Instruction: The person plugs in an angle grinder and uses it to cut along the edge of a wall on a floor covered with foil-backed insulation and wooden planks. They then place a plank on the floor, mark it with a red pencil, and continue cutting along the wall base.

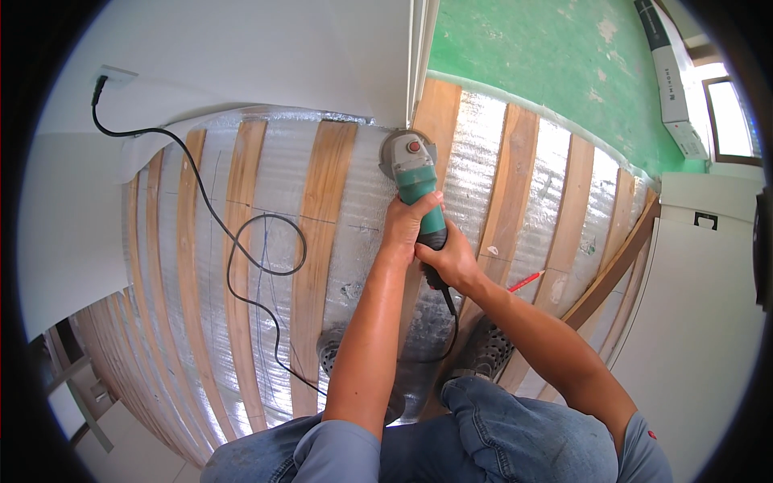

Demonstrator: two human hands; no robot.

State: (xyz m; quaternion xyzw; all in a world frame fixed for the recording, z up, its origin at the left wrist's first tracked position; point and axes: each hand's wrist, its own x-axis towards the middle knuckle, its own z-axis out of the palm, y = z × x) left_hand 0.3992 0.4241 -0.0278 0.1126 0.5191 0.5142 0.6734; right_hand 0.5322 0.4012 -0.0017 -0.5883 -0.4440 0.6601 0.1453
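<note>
A teal and silver angle grinder (415, 177) is held over the foil underlay (364, 233), its disc beside the white door frame (417, 60). My left hand (403, 225) wraps round the grinder's body. My right hand (451, 258) grips its dark rear handle, from which a black cord trails down. Wooden battens (326, 185) run across the foil on both sides. A red pencil (525, 282) lies on the floor to the right of my right hand.
A black cord (153, 130) loops from a wall socket (117, 76) across the floor. A green floor (547, 44) lies beyond, with a long box (668, 88). A darker board (616, 258) slants beside white panels (696, 322). My boots and knees are below.
</note>
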